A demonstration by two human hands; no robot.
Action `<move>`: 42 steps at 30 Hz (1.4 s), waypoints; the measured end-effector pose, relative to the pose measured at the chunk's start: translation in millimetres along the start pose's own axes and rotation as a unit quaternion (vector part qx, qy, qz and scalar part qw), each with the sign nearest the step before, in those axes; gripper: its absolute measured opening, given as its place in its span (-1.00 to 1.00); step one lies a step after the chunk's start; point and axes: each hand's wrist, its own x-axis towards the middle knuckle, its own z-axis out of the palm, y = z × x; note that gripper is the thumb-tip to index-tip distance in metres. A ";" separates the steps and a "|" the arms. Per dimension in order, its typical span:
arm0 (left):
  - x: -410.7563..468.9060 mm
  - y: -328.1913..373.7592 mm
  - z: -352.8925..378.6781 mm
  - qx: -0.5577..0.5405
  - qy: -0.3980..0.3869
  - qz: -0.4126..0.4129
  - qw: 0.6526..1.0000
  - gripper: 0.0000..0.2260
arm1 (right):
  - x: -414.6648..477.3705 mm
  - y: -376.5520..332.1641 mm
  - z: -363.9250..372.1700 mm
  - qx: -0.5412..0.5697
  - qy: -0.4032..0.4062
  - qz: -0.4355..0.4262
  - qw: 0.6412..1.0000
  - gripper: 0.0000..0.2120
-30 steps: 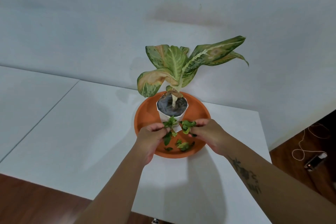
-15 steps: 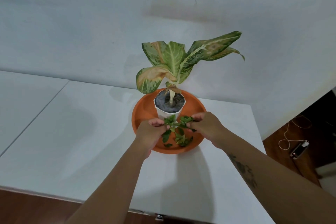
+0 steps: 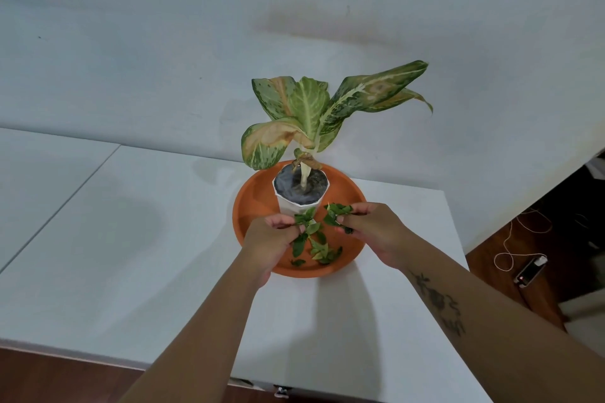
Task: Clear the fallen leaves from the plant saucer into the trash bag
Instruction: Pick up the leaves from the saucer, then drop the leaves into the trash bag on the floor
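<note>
Though partly gathered, spread in three lots over the near half of the saucer [image 3: 355,193], just in front of the white pot [image 3: 284,206]: fallen leaves [image 3: 322,252]. Loose remainder flat on the saucer floor, below and between the two hands, a little toward the body from the fingertips; no single long axis, only a short scatter running left to right. Judged about equally near to either hand, the left perhaps closer to the outlying leaf [image 3: 297,262] at the near-left edge.

Left hand [image 3: 270,240]: fingers curled, thumb and fingertips pinching a tuft of leaves [image 3: 306,221], its lower pieces hanging toward the loose lot. Right hand [image 3: 375,232]: likewise curled, pinching a second tuft [image 3: 334,211] close beside the pot wall, whether touching it not decidable. Neither hand spread; the two tufts near each other but separate.

Trash bag nowhere in view, so direction of carry not determinable. Judged stage: collection under way, emptying not yet begun. Probable next move: a downward reach to the remainder with already loaded fingers, at some risk of shedding held pieces.

Surroundings: potted plant [image 3: 304,108] upright in the saucer's far half, white table [image 3: 147,255] beneath, phone [image 3: 532,271] on the floor at right.
</note>
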 end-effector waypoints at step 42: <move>-66.7 -53.0 401.9 -0.126 -0.015 -0.063 0.990 -0.79 | -28.5 81.9 -401.0 0.157 -0.002 0.027 0.987 -0.94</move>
